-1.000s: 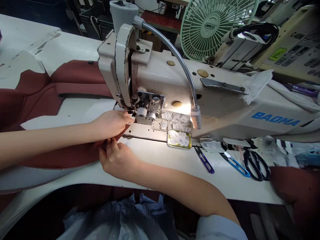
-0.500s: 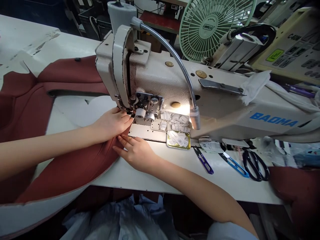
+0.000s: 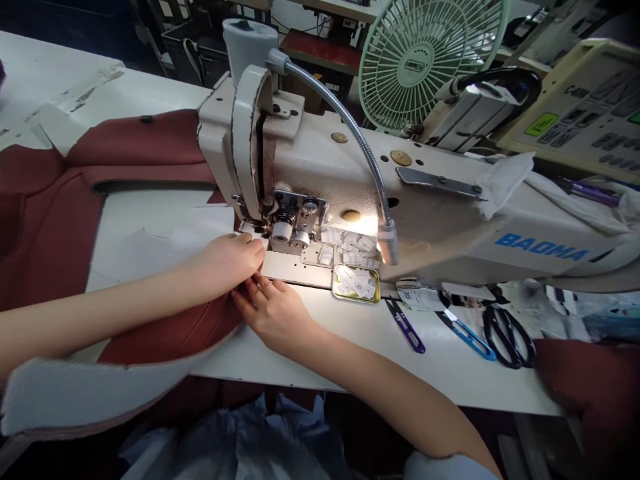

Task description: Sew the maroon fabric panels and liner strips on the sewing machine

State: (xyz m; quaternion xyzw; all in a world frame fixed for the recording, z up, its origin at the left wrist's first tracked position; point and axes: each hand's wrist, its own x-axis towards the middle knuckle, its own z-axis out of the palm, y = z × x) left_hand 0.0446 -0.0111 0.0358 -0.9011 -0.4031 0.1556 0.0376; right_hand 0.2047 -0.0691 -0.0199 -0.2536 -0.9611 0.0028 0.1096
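- In front of the tin (image 3: 356, 299), a hand could pass over the tabletop (image 3: 345, 323), short of the right forearm (image 3: 380, 383), which bars the nearer side.
- Left of the tin, the left hand (image 3: 240, 263) and right hand (image 3: 277, 310) crowd the maroon fabric (image 3: 170, 340); bare bed plate (image 3: 295, 269) lies between.
- Behind the tin, white pieces (image 3: 357, 243) and the sewing machine (image 3: 440, 227) block the way; the lamp head (image 3: 387, 243) overhangs its right rear.
- Right of the tin, purple snips (image 3: 407, 330), blue snips (image 3: 470, 339) and scissors (image 3: 509, 337) lie low, with gaps between.

One view (head-worn) — facing forward, down onto a nearby sewing machine (image 3: 425, 223).
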